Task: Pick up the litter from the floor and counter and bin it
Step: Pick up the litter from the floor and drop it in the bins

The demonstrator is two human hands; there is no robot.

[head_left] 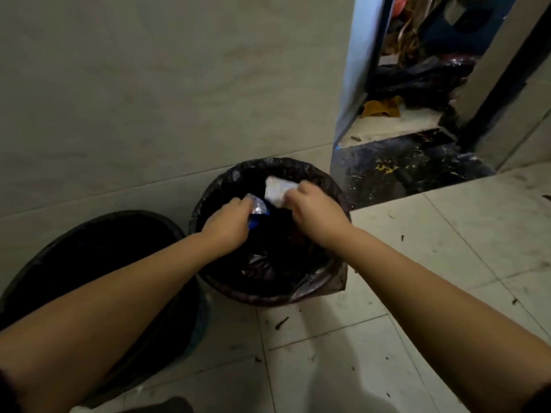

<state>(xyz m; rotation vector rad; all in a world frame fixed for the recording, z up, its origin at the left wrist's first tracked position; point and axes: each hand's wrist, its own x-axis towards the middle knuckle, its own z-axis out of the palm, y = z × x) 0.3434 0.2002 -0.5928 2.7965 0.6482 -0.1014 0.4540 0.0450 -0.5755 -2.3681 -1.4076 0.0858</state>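
Note:
A round bin lined with a black bag (310,171) stands on the tiled floor against the wall. Both my hands are over its opening. My left hand (226,225) is closed around a crumpled clear and blue plastic wrapper (258,208). My right hand (313,208) grips a crumpled white paper or wrapper (278,189) above the far side of the bin. Dark rubbish lies inside the bag, hard to make out.
A second, larger dark bin (98,231) sits to the left, under my left forearm. Small dark scraps (281,322) dot the floor tiles. At the upper right an open doorway shows a dark threshold (408,165), black bags (417,79) and a yellow scrap (381,107).

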